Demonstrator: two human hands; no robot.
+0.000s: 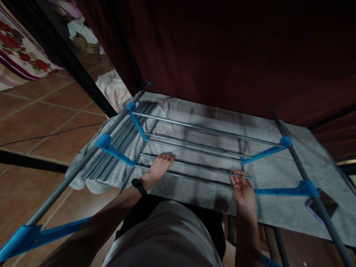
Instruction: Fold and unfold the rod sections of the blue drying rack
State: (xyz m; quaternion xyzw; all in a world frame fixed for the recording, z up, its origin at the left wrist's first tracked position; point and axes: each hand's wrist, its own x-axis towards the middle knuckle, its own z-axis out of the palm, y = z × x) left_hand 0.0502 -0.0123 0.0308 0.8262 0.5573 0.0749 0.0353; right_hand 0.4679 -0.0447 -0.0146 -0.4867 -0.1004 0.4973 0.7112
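Ideally, the loose rod [200, 166] should be kept level and eased along its own length, with both ends watched together, so that neither blue bracket, the left [118, 151] nor the right [286, 188], gets twisted. The left hand [161, 165] grips it from above near one end; the right hand [243, 191], palm turned up, holds it in the fingertips near the other. A light touch would suit, since pushing hard on one side might spread the uprights.

The rod is slim, straight and metallic grey, lying across the frame above the grey cloth [194, 113], just beyond the front rod [194, 178] and roughly alongside it. Its ends come close to the brackets, but in this dim light I can't tell whether either touches. A bundle of similar grey tubes [119, 144] lies to the left.
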